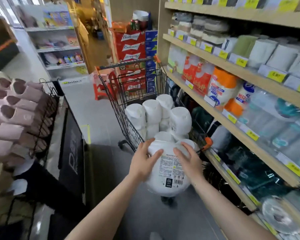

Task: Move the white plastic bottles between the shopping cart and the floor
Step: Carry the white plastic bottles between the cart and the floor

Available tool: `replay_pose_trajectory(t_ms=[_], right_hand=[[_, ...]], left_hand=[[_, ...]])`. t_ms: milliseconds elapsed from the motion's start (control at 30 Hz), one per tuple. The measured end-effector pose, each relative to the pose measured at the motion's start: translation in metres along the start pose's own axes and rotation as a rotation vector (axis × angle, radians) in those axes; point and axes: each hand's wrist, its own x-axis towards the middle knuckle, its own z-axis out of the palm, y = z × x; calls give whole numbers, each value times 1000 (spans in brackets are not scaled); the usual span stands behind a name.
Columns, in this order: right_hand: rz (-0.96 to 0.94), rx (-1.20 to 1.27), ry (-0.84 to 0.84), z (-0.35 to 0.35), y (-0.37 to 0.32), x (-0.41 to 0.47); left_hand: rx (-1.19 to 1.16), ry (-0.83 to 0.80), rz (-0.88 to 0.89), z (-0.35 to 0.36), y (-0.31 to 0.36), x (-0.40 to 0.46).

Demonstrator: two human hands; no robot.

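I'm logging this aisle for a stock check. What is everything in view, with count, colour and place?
held bottle: one, white with a printed label, between both hands at the near end of the cart
bottles in the cart: at least six, white, piled in the basket
shopping cart: one, black wire with orange corners, mid-aisle
beer cases: a red stack, beyond the cart
shelves: wooden, right side, with packaged goods and yellow price tags
slippers: many, pinkish-beige, on a rack at left
floor: grey, under the cart
left hand: fingers curved round the bottle's left side
right hand: fingers spread on its right side
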Motion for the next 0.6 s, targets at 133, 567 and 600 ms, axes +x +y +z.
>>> replay_pose_trajectory(t_ms=[133,567,600], right_hand=[[-3,8,-20,26,-2,71],[158,69,-310,46,-17,266],[158,59,-276,48,-14,275]], left_hand=[[1,-23,22,-5,-22,78],[136,-333,152,-21,-43,297],[137,-380,154,-19,-48,314]])
